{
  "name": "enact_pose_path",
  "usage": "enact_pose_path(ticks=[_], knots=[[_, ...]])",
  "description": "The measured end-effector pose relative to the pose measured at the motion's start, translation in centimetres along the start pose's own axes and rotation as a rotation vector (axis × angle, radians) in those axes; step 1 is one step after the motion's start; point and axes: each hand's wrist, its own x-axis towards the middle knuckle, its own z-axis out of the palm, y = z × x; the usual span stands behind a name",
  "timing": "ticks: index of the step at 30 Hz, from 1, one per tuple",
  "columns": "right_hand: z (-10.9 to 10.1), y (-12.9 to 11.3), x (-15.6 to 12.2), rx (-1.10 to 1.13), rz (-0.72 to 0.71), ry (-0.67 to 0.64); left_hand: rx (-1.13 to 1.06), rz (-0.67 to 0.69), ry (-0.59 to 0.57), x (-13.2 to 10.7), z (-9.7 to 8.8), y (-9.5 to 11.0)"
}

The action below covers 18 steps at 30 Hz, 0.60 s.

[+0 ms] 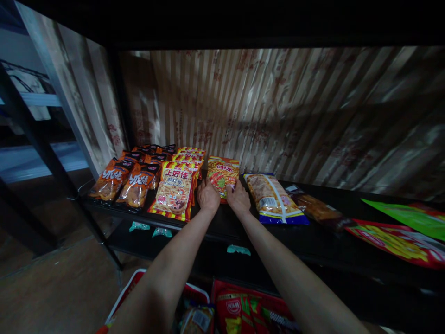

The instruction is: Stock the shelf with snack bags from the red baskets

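Toward the left end of the shelf [327, 241], close to its front edge, an orange snack packet [223, 170] lies flat between a red-and-yellow packet [175, 192] and a blue-edged packet [273, 197]. The left hand [207, 195] and right hand [239, 198] sit on its near corners, and each grip is bent over the near edge, though I cannot tell whether the fingers pinch it or only press. Squaring it likely goes best with even pressure from both hands, sliding it flat so that it stays clear of both neighbours.
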Motion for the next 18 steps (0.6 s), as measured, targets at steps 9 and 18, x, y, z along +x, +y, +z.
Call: enact_pose_path(ticks=[9, 18], knots=[[-0.18, 0.03, 0.27, -0.043, -0.005, -0.03, 0.017, 0.009, -0.018, -0.03, -0.41, 0.11], [-0.25, 0.08, 0.38, -0.032, -0.011, -0.042, 0.027, 0.018, -0.003, -0.05, -0.41, 0.12]])
